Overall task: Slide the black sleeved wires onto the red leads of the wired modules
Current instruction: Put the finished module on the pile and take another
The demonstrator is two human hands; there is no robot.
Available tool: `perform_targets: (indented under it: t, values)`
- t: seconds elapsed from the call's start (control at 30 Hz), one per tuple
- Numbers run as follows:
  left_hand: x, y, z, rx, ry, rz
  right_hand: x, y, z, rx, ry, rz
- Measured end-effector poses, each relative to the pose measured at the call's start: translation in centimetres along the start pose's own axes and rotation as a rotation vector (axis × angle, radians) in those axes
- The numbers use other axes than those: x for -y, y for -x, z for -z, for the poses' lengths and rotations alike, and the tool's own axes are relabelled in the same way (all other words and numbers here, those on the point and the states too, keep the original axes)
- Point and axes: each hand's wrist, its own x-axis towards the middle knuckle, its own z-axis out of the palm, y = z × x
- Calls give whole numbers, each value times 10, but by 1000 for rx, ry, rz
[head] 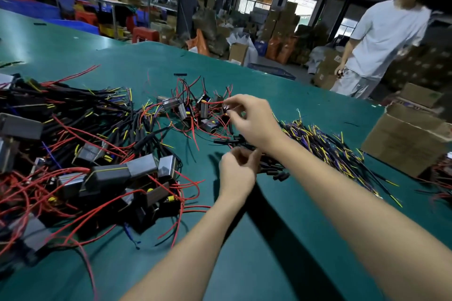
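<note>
Small wired modules [203, 110] with thin red leads lie in a cluster at the middle of the green table [244, 239]. My right hand [254, 120] reaches over that cluster and pinches a red lead near its tip. My left hand [236, 173] hovers nearer to me with its fingers curled; whether it holds a sleeved wire I cannot make out. Short black sleeved wires [269, 168] lie loose on the table right beside my left hand. A spread of black wires with yellow and purple ends [325, 146] stretches to the right.
A large tangle of modules, black cables and red leads [85, 154] fills the left side of the table. A cardboard box [408, 139] stands at the right edge. A person in a white shirt [381, 39] stands beyond the table's far right corner.
</note>
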Motion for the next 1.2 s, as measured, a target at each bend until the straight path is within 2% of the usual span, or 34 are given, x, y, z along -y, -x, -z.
perform_targets:
  t: [0.13, 0.37, 0.47, 0.63, 0.7, 0.87, 0.97, 1.03, 1.13, 1.2]
  values:
    - [-1, -2, 4, -103, -89, -52, -22, -10, 9, -44, -39, -246]
    - [-14, -2, 12, -372, 94, -4, 8, -63, -42, 97, -246, -414]
    - [-19, 0, 15, -376, 212, -1, 26, -88, -69, 139, -245, -468]
    - [-16, 1, 21, -287, 216, 67, 35, -107, -98, 164, -279, -598]
    - [-16, 2, 20, -298, 216, 61, 33, -108, -98, 68, -290, -595]
    - [-14, -3, 15, -354, 186, 28, 18, -100, -67, -295, -369, -528]
    - [-11, -6, 15, -396, 120, 32, 4, -84, -45, -413, -471, -525]
    - [-10, -7, 15, -428, 100, 17, -7, -69, -34, -337, -405, -545]
    - [-10, -8, 16, -398, 139, 44, -23, -48, -18, 10, -138, -575]
    - [-11, -9, 16, -403, 118, 31, -29, -38, -8, 152, -40, -573]
